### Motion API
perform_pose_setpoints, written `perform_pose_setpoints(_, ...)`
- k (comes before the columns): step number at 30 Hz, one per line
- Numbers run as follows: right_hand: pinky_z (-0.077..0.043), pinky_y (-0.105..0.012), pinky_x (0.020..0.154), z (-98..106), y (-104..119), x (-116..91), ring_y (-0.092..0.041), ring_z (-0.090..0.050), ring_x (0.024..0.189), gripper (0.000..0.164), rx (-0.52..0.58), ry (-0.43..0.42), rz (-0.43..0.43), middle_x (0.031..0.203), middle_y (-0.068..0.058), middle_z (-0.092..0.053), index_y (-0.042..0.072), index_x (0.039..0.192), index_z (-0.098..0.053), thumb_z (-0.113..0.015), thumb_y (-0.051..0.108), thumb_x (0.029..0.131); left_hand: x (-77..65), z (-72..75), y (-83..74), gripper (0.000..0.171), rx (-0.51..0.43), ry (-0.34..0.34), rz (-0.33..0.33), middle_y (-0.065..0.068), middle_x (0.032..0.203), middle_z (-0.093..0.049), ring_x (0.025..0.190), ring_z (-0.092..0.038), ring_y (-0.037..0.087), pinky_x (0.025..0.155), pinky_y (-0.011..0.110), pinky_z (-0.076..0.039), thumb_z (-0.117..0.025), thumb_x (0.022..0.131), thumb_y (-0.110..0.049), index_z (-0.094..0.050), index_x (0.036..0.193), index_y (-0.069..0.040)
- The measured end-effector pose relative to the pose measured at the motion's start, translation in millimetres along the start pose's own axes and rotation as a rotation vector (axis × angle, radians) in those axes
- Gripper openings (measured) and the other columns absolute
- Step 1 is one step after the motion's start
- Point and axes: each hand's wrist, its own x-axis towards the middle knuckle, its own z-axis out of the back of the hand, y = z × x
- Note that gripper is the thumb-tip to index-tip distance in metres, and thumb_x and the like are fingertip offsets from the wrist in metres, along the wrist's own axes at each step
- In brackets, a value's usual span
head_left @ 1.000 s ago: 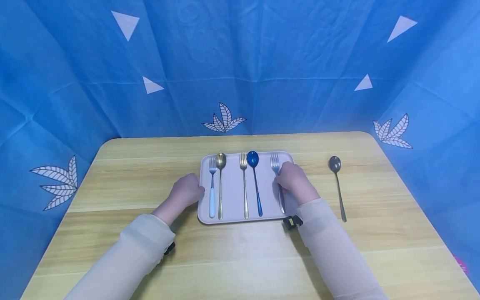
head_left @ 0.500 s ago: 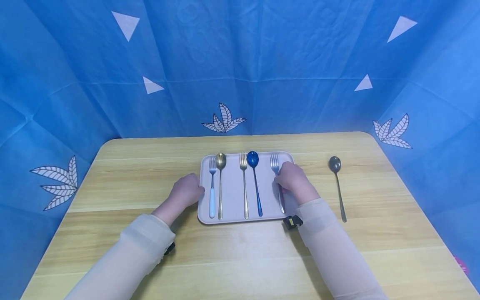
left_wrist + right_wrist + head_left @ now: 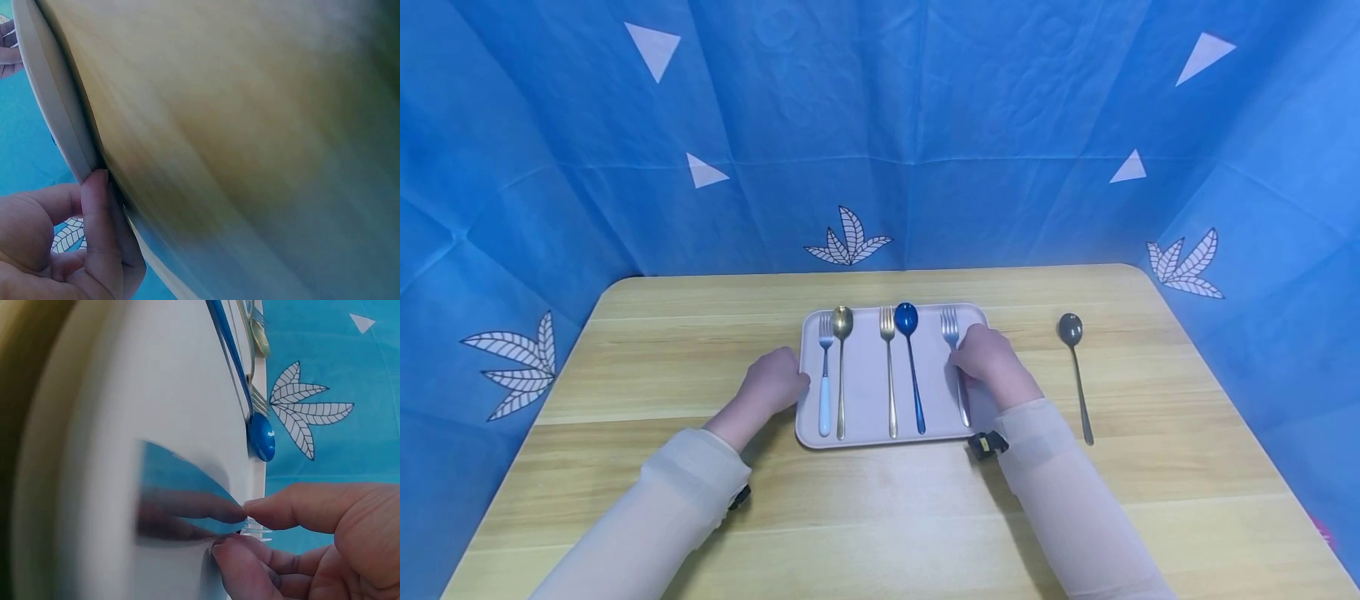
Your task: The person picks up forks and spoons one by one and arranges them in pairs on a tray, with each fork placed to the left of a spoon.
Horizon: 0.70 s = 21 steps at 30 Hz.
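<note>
A pale lilac tray (image 3: 867, 400) lies on the table, bearing a fork with a light blue handle (image 3: 825, 404), a gold spoon (image 3: 842, 322), a gold fork (image 3: 887, 325) and a blue spoon (image 3: 907, 317), side by side. At its left end my left hand (image 3: 771, 383) pinches the rim; the left wrist view shows thumb and fingers on the tray's edge (image 3: 59, 94). My right hand (image 3: 990, 358) pinches a silver fork (image 3: 950, 323) by its handle at the tray's right side, tines pointing away. The wide shiny handle (image 3: 178, 487) fills much of the right wrist view.
On the wooden table (image 3: 880, 517), right of the tray, a dark grey spoon (image 3: 1071, 330) lies with its bowl toward the back. Blue cloth (image 3: 880, 125) with white triangles and leaves hangs behind and at both sides of the table.
</note>
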Motion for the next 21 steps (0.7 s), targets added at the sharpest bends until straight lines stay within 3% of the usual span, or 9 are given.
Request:
perform_pose_setpoints(6, -0.044, -0.030, 0.056, 2.3, -1.8, -0.5, -0.015, -0.052, 0.050, 0.024, -0.025, 0.024, -0.010, 0.057, -0.001, -0.052, 0.008, 0.074, -0.057, -0.061, 0.020, 0.094, -0.2, 0.3, -0.3, 0.009, -0.002, 0.004, 0.000, 0.009, 0.074, -0.054, 0.063, -0.052, 0.022, 0.055, 0.030, -0.042, -0.052, 0.092, -0.010, -0.054, 0.087, -0.003)
perform_pose_setpoints(12, -0.045, -0.034, 0.061, 7.2, -3.8, -5.6, -0.018, -0.054, 0.051, 0.031, -0.043, 0.018, 0.026, 0.055, -0.003, -0.053, 0.008, 0.068, -0.057, -0.058, 0.023, 0.096, -0.1, 0.1, -0.3, 0.009, 0.003, 0.003, -0.003, 0.009, 0.074, -0.054, 0.064, -0.052, 0.022, 0.055, 0.030, -0.042, -0.052, 0.092, -0.010, -0.054, 0.087, -0.003)
perform_pose_setpoints(18, -0.050, -0.037, 0.066, 17.8, -16.6, -9.1, -0.027, -0.061, 0.073, 0.027, -0.065, -0.062, 0.119, 0.083, -0.015, -0.065, -0.001, 0.091, -0.067, -0.059, 0.024, 0.095, -0.3, 0.0, -1.0, 0.009, 0.005, 0.003, -0.001, 0.009, 0.074, -0.054, 0.064, -0.052, 0.022, 0.055, 0.030, -0.042, -0.052, 0.093, -0.010, -0.054, 0.087, -0.003)
perform_pose_setpoints(21, -0.050, -0.037, 0.065, 23.7, -21.2, -11.8, -0.027, -0.060, 0.074, 0.027, -0.049, -0.069, 0.123, 0.085, -0.015, -0.065, -0.002, 0.093, -0.067, -0.058, 0.024, 0.096, 0.2, -0.1, -0.5, 0.009, 0.011, 0.000, -0.004, 0.009, 0.074, -0.054, 0.064, -0.052, 0.022, 0.055, 0.030, -0.042, -0.052, 0.092, -0.010, -0.054, 0.086, -0.003)
